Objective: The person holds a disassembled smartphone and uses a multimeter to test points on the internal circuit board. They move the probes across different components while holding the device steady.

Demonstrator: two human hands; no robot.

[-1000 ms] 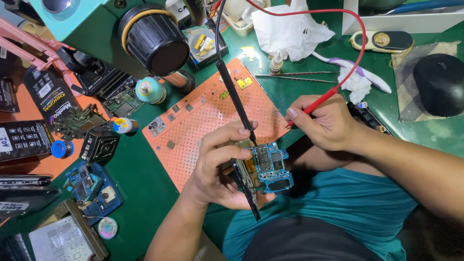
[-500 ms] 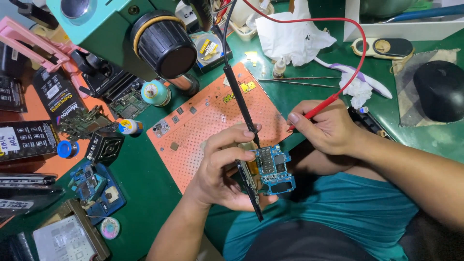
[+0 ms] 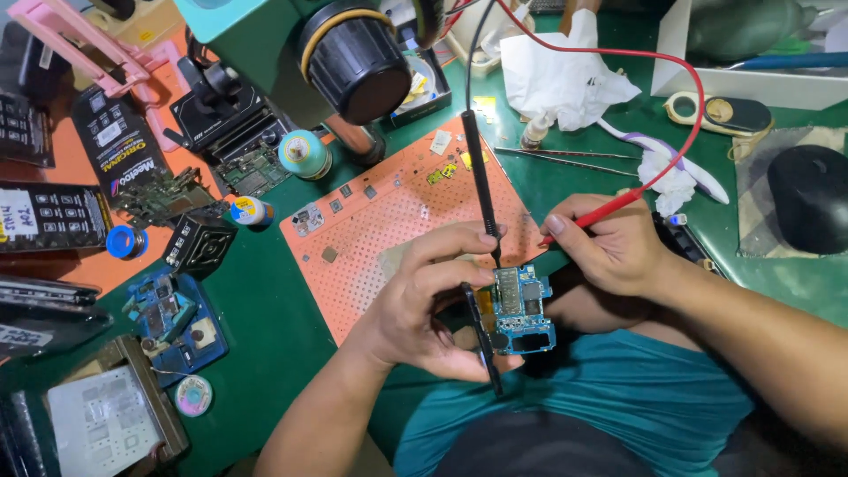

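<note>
Board: your small blue circuit board (image 3: 523, 309) carries silver shields and a dark cutout at its near end.
Left hand (image 3: 433, 305): fingers curled shut around the board's left edge, pinching a black probe (image 3: 481, 190) whose tip meets the board's top.
Right hand (image 3: 614, 247): just right of the board, closed on a red probe (image 3: 601, 214).
Mat: orange perforated mat (image 3: 389, 221) lies beyond your left grip.
</note>
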